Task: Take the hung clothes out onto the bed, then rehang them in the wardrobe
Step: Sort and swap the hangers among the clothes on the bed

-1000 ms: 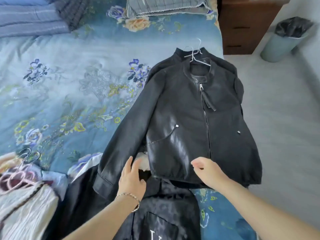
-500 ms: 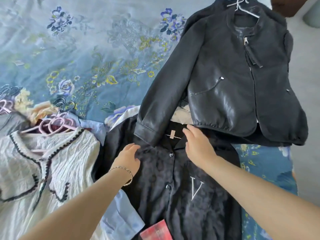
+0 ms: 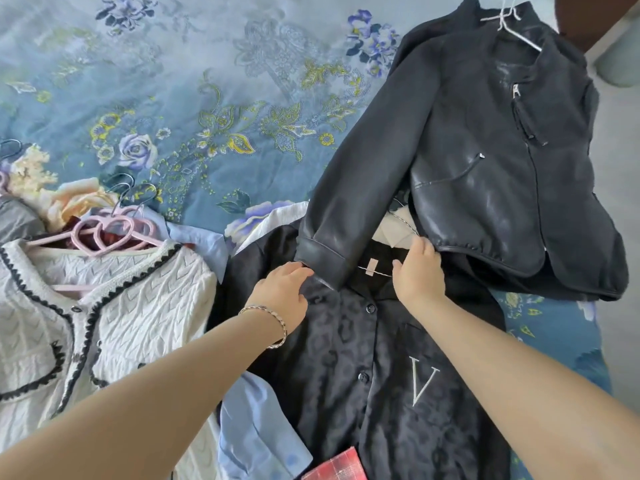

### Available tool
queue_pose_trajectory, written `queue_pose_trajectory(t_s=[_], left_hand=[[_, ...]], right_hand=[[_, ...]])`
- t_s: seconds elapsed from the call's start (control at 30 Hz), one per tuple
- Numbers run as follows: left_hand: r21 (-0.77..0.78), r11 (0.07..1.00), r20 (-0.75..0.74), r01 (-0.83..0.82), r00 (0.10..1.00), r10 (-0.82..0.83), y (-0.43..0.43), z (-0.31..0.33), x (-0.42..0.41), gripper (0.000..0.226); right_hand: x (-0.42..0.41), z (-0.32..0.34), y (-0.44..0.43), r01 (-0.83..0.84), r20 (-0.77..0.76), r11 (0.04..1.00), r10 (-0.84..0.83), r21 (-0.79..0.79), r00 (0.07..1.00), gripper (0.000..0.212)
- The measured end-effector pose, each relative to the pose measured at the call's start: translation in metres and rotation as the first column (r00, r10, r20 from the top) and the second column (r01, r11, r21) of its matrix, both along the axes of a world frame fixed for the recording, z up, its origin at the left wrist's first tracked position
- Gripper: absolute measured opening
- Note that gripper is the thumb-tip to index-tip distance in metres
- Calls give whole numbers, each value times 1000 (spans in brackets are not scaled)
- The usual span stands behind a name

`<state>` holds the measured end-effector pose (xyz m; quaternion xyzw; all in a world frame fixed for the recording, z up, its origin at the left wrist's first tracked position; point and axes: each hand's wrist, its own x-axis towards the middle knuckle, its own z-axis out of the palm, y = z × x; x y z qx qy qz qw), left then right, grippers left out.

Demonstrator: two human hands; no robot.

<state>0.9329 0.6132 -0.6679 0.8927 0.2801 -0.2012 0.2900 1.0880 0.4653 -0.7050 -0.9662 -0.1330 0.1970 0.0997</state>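
Now the clothes lie spread on the bed point(image 3: 207, 81), so the step in hand seems to be picking up the next garment to rehang. From the left I count one white knit cardigan point(image 3: 114, 306) on pink hangers point(image 3: 104, 233), of which at least two heart-shaped ones show, then one light blue shirt point(image 3: 256, 438) partly buried, one black shirt point(image 3: 363, 358) with a letter V, and one black jacket point(image 3: 485, 161) on one white wire hanger point(image 3: 512, 26). The left hand point(image 3: 280, 296) rests flat and open on the black shirt, touching the cuff of the jacket sleeve. The right hand point(image 3: 419, 271) is also open, its fingers at the collar under the jacket hem; neither hand clamps anything yet. To do it well, I would first move the sleeve aside, then grip the collar together with its hanger, so nothing drags.
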Motion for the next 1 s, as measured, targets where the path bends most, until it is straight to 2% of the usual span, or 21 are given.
queue_pose_trajectory(t_s=[0.1, 0.17, 0.2, 0.27, 0.33, 0.43, 0.5, 0.53, 0.63, 0.67, 0.77, 0.9, 1.0], left_hand=[[116, 989, 38, 89, 995, -94, 20, -5, 27, 56], [192, 979, 133, 61, 987, -88, 34, -5, 49, 61], [210, 977, 137, 39, 988, -69, 41, -4, 60, 63], [184, 982, 72, -53, 997, 41, 52, -1, 82, 63], [45, 973, -1, -225, 974, 225, 63, -7, 97, 62], [-188, 825, 105, -533, 824, 556, 84, -27, 108, 56], [-231, 704, 164, -671, 687, 708, 99, -31, 111, 64], [-188, 667, 188, -721, 640, 745, 106, -31, 112, 67], [102, 550, 242, -829, 557, 795, 101, -22, 114, 70], [164, 545, 244, -822, 569, 785, 91, -17, 113, 69], [231, 685, 202, -690, 723, 660, 53, -13, 103, 76], [213, 756, 25, -619, 777, 629, 27, -16, 83, 90], [232, 867, 18, -442, 893, 450, 17, -14, 68, 87]], right_hand=[[18, 0, 12, -130, -31, 990, 132, 54, 991, 60], [34, -5, 23, -200, -79, 980, 200, 5, 977, 65], [42, -7, 28, -183, -113, 983, 180, -13, 977, 72], [57, -12, 36, -143, -178, 990, 137, -20, 975, 85], [68, -18, 40, -131, -230, 991, 131, 17, 964, 93], [78, -25, 43, -87, -239, 989, 114, 122, 964, 95], [81, -26, 43, -86, -229, 983, 122, 161, 966, 89], [81, -25, 44, -107, -223, 981, 142, 163, 964, 83], [79, -23, 45, -220, -162, 973, 229, 69, 960, 55], [76, -23, 45, -262, -117, 965, 263, 32, 958, 44], [56, -17, 43, -307, 21, 951, 306, 24, 952, 19], [28, 3, 26, -185, 42, 951, 181, 248, 983, 20], [10, 12, 6, -212, 95, 897, 190, 388, 977, 26]])
